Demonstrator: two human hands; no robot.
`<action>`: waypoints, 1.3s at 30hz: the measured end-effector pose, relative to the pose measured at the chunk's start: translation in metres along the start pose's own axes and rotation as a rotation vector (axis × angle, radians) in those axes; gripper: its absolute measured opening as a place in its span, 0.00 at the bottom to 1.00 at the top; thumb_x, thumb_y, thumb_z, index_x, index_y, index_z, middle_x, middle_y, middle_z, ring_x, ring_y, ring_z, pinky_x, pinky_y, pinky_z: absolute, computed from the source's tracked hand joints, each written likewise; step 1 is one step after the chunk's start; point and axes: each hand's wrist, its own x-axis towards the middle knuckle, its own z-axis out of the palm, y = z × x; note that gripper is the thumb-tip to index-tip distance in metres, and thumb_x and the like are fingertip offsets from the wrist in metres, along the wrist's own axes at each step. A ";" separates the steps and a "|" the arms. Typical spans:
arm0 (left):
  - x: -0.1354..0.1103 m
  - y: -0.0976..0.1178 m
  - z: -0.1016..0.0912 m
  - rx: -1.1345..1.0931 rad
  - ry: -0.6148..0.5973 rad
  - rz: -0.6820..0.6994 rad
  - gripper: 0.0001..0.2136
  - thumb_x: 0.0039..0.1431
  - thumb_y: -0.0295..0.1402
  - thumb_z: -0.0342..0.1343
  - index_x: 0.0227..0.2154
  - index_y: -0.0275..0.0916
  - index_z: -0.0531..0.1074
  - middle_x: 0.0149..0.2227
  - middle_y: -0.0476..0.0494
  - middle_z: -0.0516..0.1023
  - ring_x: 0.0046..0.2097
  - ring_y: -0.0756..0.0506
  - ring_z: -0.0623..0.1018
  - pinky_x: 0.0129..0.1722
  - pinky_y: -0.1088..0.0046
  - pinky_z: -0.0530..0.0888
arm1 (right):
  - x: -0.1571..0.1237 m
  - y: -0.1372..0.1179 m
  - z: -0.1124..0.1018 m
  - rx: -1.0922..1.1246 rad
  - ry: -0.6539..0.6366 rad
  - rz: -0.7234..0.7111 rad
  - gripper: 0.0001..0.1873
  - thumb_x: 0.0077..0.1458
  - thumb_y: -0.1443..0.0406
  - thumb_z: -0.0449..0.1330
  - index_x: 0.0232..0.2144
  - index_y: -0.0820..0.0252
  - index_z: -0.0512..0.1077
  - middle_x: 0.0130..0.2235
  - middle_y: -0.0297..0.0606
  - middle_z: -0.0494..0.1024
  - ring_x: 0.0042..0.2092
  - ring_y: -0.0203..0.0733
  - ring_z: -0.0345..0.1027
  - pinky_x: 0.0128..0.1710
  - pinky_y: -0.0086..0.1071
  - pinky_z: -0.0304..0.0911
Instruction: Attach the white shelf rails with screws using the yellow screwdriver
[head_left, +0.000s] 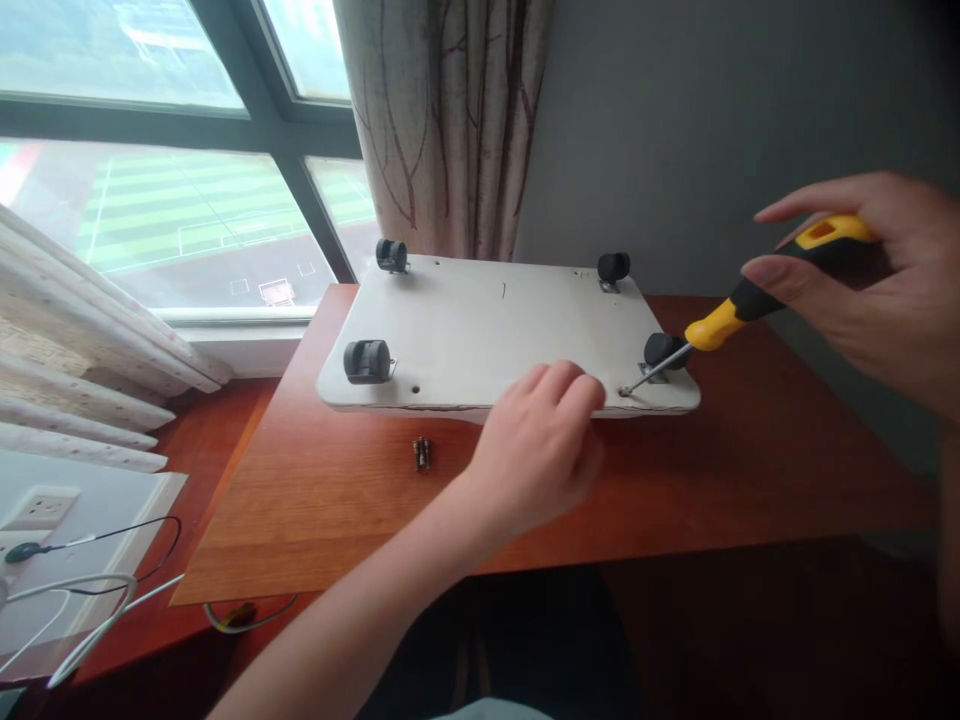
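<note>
A yellow-and-black screwdriver (724, 315) slants down to the left, gripped by its handle in my right hand (892, 270). Its tip meets a screw (624, 391) in the front right corner area of a white board (480, 330). Beside that screw, my left hand (544, 430) is closed at the board's front edge, fingers curled; what they hold, if anything, is hidden. Black casters stand at the board's corners: front right (664, 350), back right (613, 267), back left (391, 255) and front left (367, 361). Several screws (422, 453) lie together before the board.
The board lies on a reddish-brown wooden table (315, 520). Behind are a patterned curtain (450, 120), a grey wall (675, 130) and a window (187, 220). Cables (90, 620) run from a wall socket (43, 508) at lower left.
</note>
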 end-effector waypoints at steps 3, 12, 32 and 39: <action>-0.005 -0.029 -0.006 0.328 0.008 0.006 0.08 0.61 0.24 0.47 0.41 0.39 0.67 0.46 0.38 0.72 0.46 0.40 0.72 0.42 0.61 0.73 | 0.001 -0.003 -0.006 0.004 -0.032 0.022 0.21 0.58 0.47 0.60 0.47 0.52 0.75 0.33 0.35 0.77 0.32 0.40 0.70 0.35 0.37 0.66; -0.014 -0.065 -0.011 0.367 -0.004 -0.041 0.06 0.63 0.28 0.53 0.42 0.40 0.71 0.45 0.40 0.73 0.46 0.40 0.73 0.45 0.60 0.73 | 0.005 -0.007 -0.007 0.211 -0.162 0.052 0.29 0.51 0.49 0.66 0.54 0.48 0.71 0.39 0.34 0.78 0.38 0.43 0.75 0.41 0.40 0.72; -0.014 -0.065 -0.009 0.366 0.019 -0.062 0.05 0.63 0.29 0.55 0.41 0.41 0.72 0.45 0.41 0.73 0.45 0.40 0.73 0.42 0.62 0.73 | 0.005 -0.001 -0.013 0.321 -0.271 0.070 0.20 0.57 0.57 0.60 0.53 0.47 0.70 0.46 0.35 0.78 0.42 0.44 0.76 0.40 0.38 0.72; -0.014 -0.064 -0.009 0.380 0.024 -0.063 0.05 0.64 0.29 0.54 0.41 0.41 0.72 0.45 0.41 0.73 0.45 0.40 0.73 0.42 0.63 0.73 | 0.005 -0.003 -0.010 0.035 -0.098 0.037 0.25 0.51 0.47 0.66 0.48 0.49 0.74 0.36 0.34 0.78 0.35 0.42 0.72 0.38 0.40 0.69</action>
